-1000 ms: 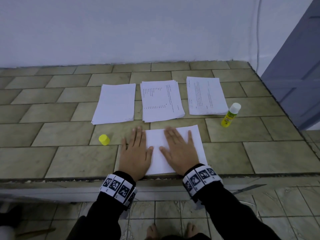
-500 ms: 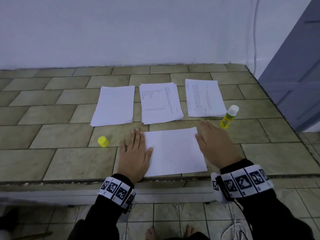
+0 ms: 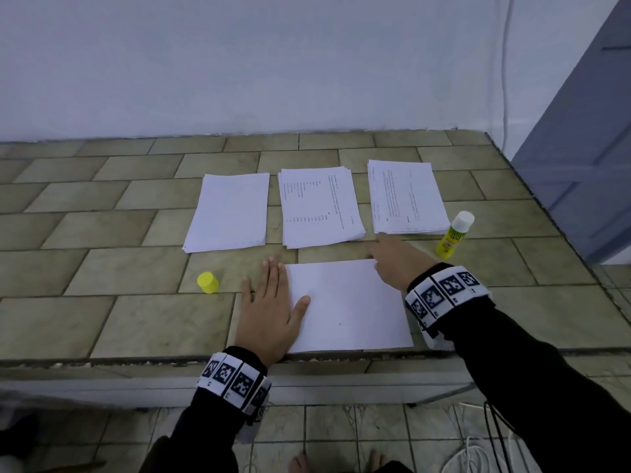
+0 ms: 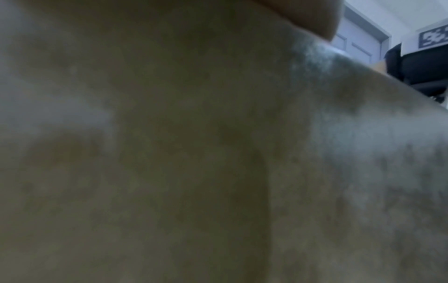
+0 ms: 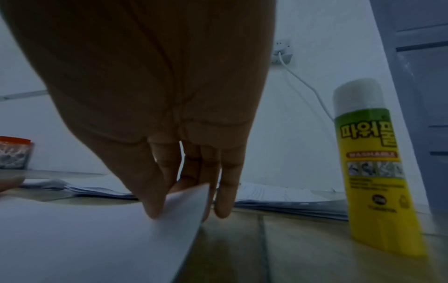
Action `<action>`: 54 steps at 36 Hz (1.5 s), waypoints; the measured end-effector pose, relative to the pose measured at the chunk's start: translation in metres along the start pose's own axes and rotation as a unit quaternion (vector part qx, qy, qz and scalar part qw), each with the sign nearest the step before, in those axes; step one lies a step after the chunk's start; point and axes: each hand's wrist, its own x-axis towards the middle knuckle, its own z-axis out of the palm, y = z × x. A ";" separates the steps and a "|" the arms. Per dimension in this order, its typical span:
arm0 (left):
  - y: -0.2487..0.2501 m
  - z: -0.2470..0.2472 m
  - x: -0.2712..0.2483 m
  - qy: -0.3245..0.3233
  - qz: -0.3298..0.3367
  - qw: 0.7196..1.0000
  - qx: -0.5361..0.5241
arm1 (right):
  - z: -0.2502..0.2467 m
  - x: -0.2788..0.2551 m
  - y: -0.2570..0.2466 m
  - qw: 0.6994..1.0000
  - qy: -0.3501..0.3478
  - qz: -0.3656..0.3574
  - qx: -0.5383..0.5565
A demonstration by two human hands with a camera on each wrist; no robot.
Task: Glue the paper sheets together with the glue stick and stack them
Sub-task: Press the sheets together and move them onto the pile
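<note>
A blank white sheet [image 3: 345,305] lies at the front of the tiled ledge. My left hand [image 3: 269,302] rests flat on its left edge with straight fingers. My right hand [image 3: 382,254] is at the sheet's far right corner. In the right wrist view its thumb and fingers [image 5: 179,201] pinch that corner [image 5: 191,199], which is lifted a little. The uncapped glue stick [image 3: 454,235] [image 5: 373,172] stands upright to the right of that hand. Its yellow cap [image 3: 208,282] sits left of my left hand. The left wrist view is a blur of tile.
Three paper stacks lie behind the sheet: a blank one [image 3: 228,213], a printed middle one [image 3: 319,208] and a printed right one [image 3: 406,196]. A white wall stands behind and a grey door [image 3: 587,131] to the right. The ledge drops off at its front edge [image 3: 307,356].
My right hand left the middle of the sheet, moved to its far right corner and took hold of it. The left hand stayed flat on the left edge.
</note>
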 end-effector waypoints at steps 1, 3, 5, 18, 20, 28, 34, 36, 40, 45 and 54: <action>0.000 0.000 0.000 -0.003 -0.003 1.000 -0.002 | -0.001 0.000 0.002 1.000 -0.004 -0.001 0.007; -0.001 -0.001 0.000 -0.007 -0.007 1.000 -0.003 | -0.005 -0.001 0.005 0.999 -0.016 -0.004 0.028; -0.001 -0.001 0.000 -0.001 -0.009 1.000 -0.015 | -0.011 -0.004 0.008 0.998 -0.013 -0.006 0.067; -0.002 -0.004 -0.005 0.072 0.003 0.986 -0.151 | -0.050 0.021 0.045 0.890 0.162 0.135 0.403; -0.002 -0.005 -0.004 0.067 0.001 0.988 -0.139 | -0.047 0.029 0.040 0.849 0.167 0.162 0.475; 0.000 -0.008 -0.006 0.059 0.001 0.991 -0.116 | -0.035 0.058 0.009 0.814 0.172 0.195 0.519; 0.000 -0.008 -0.005 0.063 -0.001 0.992 -0.113 | -0.039 0.066 0.000 0.834 0.095 0.202 0.504; -0.001 -0.007 -0.005 0.065 0.000 0.991 -0.113 | -0.036 0.070 0.000 0.838 0.106 0.203 0.495; 0.000 -0.007 -0.005 0.072 -0.002 0.991 -0.113 | -0.033 0.072 -0.002 0.856 0.126 0.202 0.459; 0.000 -0.008 -0.004 0.071 -0.001 0.991 -0.114 | -0.030 0.071 -0.005 0.894 0.125 0.210 0.376; -0.002 -0.006 -0.003 0.080 0.004 0.990 -0.117 | -0.022 0.067 -0.021 0.953 0.080 0.181 0.228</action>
